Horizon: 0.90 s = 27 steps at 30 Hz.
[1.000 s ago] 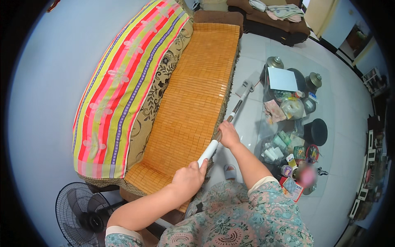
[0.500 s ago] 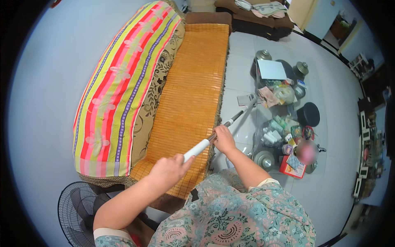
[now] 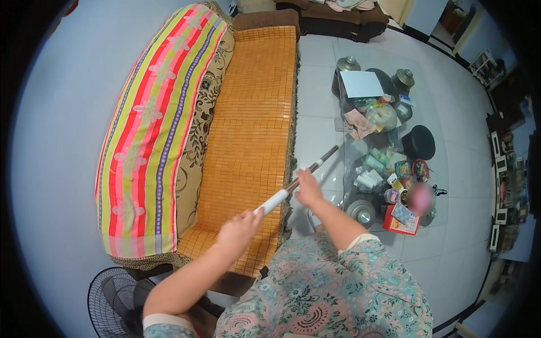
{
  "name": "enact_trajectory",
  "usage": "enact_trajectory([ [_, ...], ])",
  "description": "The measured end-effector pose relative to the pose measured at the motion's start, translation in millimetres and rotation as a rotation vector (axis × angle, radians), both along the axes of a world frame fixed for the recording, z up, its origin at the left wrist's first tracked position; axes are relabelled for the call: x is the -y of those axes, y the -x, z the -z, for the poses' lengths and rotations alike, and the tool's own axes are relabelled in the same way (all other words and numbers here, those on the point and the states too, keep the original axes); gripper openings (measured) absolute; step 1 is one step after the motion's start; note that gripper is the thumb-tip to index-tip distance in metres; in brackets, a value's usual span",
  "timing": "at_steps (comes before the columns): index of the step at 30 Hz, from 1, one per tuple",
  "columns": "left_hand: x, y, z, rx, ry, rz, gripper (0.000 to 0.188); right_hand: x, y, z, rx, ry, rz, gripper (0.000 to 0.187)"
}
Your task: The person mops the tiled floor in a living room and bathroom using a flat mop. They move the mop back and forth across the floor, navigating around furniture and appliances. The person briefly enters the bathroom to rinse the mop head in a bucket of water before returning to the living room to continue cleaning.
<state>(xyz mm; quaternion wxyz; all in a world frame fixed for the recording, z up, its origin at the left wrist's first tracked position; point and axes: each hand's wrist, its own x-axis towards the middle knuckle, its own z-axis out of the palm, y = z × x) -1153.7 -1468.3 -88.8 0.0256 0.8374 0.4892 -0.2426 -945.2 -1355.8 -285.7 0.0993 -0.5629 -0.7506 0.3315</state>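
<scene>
I hold a long mop (image 3: 273,202) slantwise, its handle part white and part grey metal. My left hand (image 3: 239,230) is closed round the white grip at the near end. Farther along the pole, my right hand (image 3: 308,189) wraps round the metal section. The pole points away to the right, over the floor between the sofa and the glass table (image 3: 441,186). Its far end reaches the table's left edge, and the mop head is not clearly visible there. A foot shows in part on the floor below my right forearm.
On the left stands a long sofa with an orange slatted mat (image 3: 248,129) and a striped cloth (image 3: 149,135) over its back. Bags, tins, a red box (image 3: 401,221) and a black round container (image 3: 418,142) crowd the table. A black fan (image 3: 115,301) stands at the lower left.
The flat mop head, visible beside the table's left edge before, no longer shows clearly. Both hands keep their grip on the handle. The whole view has shifted slightly.
</scene>
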Motion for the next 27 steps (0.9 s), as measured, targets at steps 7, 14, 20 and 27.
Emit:
enact_trajectory([
  [7, 31.5, 98.1, -105.2, -0.099, -0.022, 0.043, 0.063, 61.5, 84.9, -59.9, -0.150, 0.004, -0.186, 0.062],
  [14, 88.9, 99.5, -105.2, -0.142, -0.040, -0.246, 0.066, 100.5, 109.2, -41.4, -0.324, -0.036, -0.255, 0.040],
  [20, 108.8, 59.5, -118.2, 0.020, -0.024, -0.464, 0.062, 91.7, 88.0, -38.2, -0.357, -0.196, -0.416, 0.034],
  [27, 35.4, -6.7, -121.2, 0.288, -0.183, -0.530, 0.049, -32.2, 71.0, -44.9, -0.293, -0.100, -0.226, 0.027],
])
